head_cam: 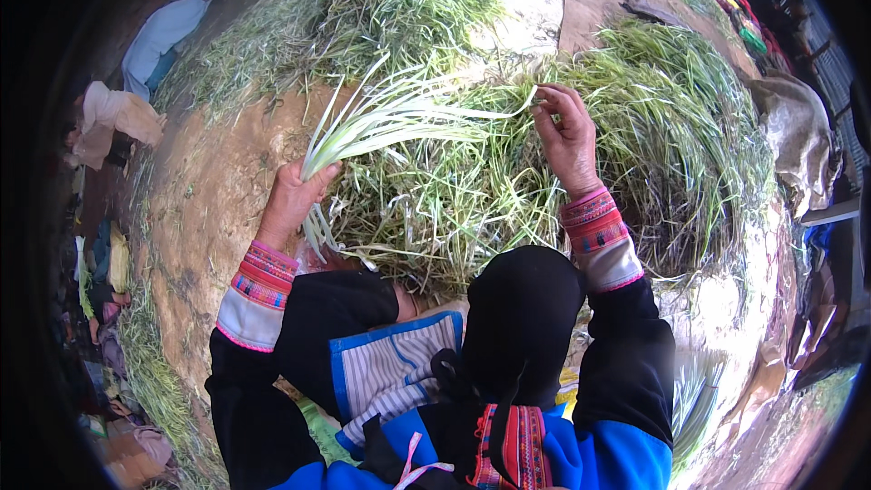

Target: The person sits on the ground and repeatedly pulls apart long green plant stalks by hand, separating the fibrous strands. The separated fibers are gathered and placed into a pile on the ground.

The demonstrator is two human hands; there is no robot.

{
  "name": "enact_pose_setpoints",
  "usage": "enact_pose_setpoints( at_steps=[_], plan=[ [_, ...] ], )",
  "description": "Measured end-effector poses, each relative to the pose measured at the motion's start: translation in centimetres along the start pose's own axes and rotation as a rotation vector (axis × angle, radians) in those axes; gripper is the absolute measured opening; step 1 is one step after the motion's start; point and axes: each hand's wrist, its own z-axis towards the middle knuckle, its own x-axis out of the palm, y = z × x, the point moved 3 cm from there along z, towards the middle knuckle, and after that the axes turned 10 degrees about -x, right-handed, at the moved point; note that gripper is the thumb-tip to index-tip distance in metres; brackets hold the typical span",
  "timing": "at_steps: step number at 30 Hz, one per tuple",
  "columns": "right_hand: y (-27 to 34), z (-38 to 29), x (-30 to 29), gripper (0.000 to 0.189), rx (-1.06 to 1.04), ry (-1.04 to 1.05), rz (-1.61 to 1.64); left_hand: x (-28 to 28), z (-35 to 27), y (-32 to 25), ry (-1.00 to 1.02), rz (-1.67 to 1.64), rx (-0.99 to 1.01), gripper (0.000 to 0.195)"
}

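My left hand point(294, 201) grips a bunch of long, flat-leaved pale green stalks point(381, 124), which look like garlic chives. Their white ends point(317, 230) hang below the fist, and the leaves fan out to the right. At the tip of one long leaf point(507, 113), the fingertips of my right hand point(566, 128) are pinched together. Beneath both hands spreads a loose heap of mixed green and withered leaves point(442, 207). A larger pile of long green stalks point(670, 129) lies to the right of my right hand.
Another heap of cut leaves point(401, 7) lies ahead on the earthen-looking floor point(211, 197). At lower right rests a neat bundle of stalks point(697, 401). Along the left edge, other people point(112, 119) sit nearby. A crumpled sack point(796, 129) is at the right.
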Motion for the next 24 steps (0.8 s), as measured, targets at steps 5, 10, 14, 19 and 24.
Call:
enact_pose_setpoints(
  at_steps=[5, 10, 14, 19, 24],
  plan=[
    [-1.8, 1.5, 1.2, 0.014, 0.089, 0.051, 0.157, 0.1, -0.6, -0.5, 0.007, 0.020, -0.025, 0.021],
    [-4.2, -0.1, 2.1, 0.020, 0.335, 0.108, 0.212, 0.3, -1.2, -1.2, 0.060, -0.031, -0.021, 0.020],
    [-4.0, -0.2, 2.2, 0.027, 0.091, 0.155, 0.161, 0.6, -1.8, -1.9, 0.097, -0.085, 0.012, 0.022],
    [-4.0, 0.5, 2.8, 0.031, -0.043, 0.243, 0.036, 1.0, -2.3, -3.1, 0.136, -0.077, 0.040, 0.024],
    [-4.5, -0.2, 3.4, 0.018, 0.011, 0.348, -0.034, 1.3, -2.7, -3.9, 0.131, -0.083, 0.064, 0.026]
  ],
)
